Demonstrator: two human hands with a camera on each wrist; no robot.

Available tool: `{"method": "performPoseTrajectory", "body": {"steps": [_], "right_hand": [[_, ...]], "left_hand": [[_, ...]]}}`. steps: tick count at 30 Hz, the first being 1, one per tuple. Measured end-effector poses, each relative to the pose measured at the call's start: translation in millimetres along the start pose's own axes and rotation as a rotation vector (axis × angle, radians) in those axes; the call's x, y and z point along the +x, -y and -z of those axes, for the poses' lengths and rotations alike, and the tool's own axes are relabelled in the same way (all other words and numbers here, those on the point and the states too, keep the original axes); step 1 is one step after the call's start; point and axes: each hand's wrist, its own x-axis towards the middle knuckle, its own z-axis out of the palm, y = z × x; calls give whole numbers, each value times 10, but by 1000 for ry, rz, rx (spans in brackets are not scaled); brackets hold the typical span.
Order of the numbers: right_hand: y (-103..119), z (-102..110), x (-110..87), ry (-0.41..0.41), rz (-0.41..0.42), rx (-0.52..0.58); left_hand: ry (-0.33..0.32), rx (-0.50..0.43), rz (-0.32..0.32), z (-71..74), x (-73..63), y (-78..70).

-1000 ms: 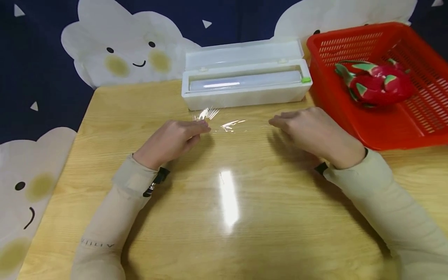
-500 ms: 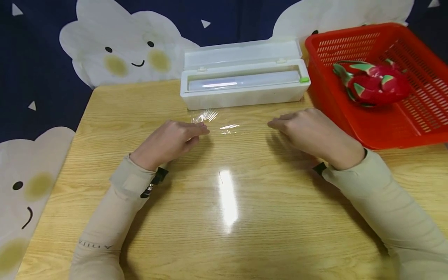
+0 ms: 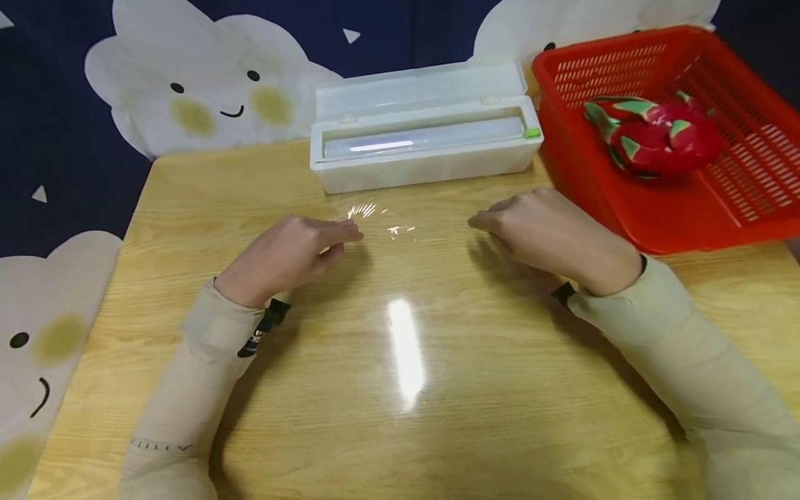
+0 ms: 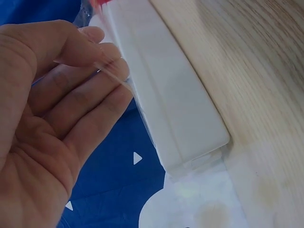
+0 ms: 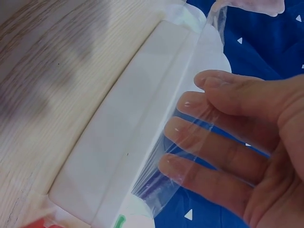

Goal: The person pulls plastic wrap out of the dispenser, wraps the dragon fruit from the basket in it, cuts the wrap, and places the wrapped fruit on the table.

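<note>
Clear cling film (image 3: 400, 229) stretches from a white dispenser box (image 3: 431, 167) toward me, visible mostly by its glints. My left hand (image 3: 290, 253) pinches the film's near left corner between thumb and forefinger. At the right corner, my right hand (image 3: 550, 232) does the same with thumb and index finger. In the right wrist view the see-through film (image 5: 161, 175) passes in front of the other fingers, which lie loosely extended. The box's lid (image 3: 419, 90) is raised, and a film roll (image 3: 425, 139) lies inside. Both hands are just in front of the box, above the table.
A red plastic basket (image 3: 631, 229) stands right of the box. Inside it lies a pink-red dragon fruit (image 3: 675, 139) with green scales. A green cutter slider (image 3: 532, 132) sits at the box's right end. Cloud-patterned dark blue cloth (image 3: 387, 35) hangs behind the wooden table (image 3: 500, 389).
Both hands have drawn slightly toward me, away from the box, with the film still pinched. The glints on the film have shifted. The head view has turned a little, moving the scene left.
</note>
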Motion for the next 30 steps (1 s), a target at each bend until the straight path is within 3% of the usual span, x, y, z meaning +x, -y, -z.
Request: {"method": "performPoseTrajectory", "body": {"steps": [30], "right_hand": [[41,79,14,90,11,85]], "left_hand": [[101,14,-24,29,-7,-39]]}}
